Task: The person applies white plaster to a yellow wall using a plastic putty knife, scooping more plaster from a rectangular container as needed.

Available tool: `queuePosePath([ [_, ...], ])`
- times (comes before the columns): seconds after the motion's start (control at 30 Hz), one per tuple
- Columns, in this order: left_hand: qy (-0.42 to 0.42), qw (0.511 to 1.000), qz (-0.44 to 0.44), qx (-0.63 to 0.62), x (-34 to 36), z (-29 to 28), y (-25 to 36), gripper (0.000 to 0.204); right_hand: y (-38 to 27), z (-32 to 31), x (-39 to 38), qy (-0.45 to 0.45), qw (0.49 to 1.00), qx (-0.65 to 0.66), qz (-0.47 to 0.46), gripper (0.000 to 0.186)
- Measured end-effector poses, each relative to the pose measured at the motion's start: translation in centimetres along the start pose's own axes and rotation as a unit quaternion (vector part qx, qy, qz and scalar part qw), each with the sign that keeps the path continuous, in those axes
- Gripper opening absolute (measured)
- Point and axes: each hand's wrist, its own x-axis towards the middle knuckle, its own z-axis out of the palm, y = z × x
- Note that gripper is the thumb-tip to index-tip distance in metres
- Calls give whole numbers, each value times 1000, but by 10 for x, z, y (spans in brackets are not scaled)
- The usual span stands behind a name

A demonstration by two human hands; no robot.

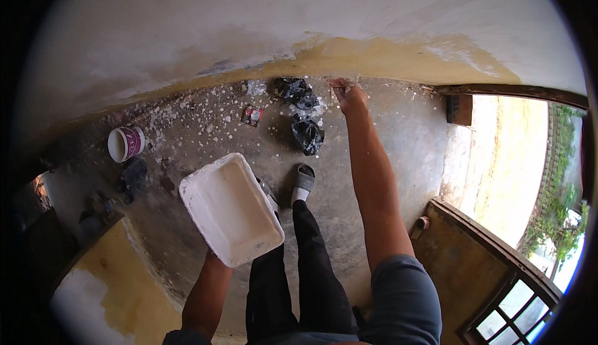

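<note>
Left hand [216, 259] mostly hidden beneath the white tub [204, 225], which I carry at its near end, tilted, out in front of my legs; how my fingers sit under it I cannot tell. Right arm reaching far forward, right hand [350, 96] low against the wall [386, 55], fingers bent, perhaps pinching something thin and flat; too small to make out. Wall there is ochre, pale coat above it, ragged edge between. To work this low strip well, I judge: wrist loose, pressure light and even, strokes running up into the pale edge so no ridge is left. Tub better levelled and nearer the wall, to shorten the reach and catch drips. White specks spatter the floor [398, 139]; the black plastic bag [307, 135] lies just ahead of my sandal [305, 172], so footing deserves care.
</note>
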Motion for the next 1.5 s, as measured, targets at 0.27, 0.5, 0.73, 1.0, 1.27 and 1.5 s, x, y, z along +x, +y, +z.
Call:
queuePosePath([
  [0.27,25,999,27,-13,-8,-10,-13,54,-1,78,-125,-145,980,-11,-135,9],
  [0.5,0,1000,-4,-11,22,6,-29,54,-27,18,6,11,995,10,-101,14],
  [0.73,37,999,37,-6,13,7,-29,55,34,48,-118,-167,861,-355,-323,26],
  [1.0,34,999,31,-2,16,8,-36,55,-22,-29,16,40,997,-18,-71,26],
  [1.27,53,997,54,3,7,3,-40,56,90,70,-59,98,827,-360,-421,29],
  [1.5,40,998,37,-10,11,-3,-43,56,75,31,-53,9,990,-12,-140,24],
])
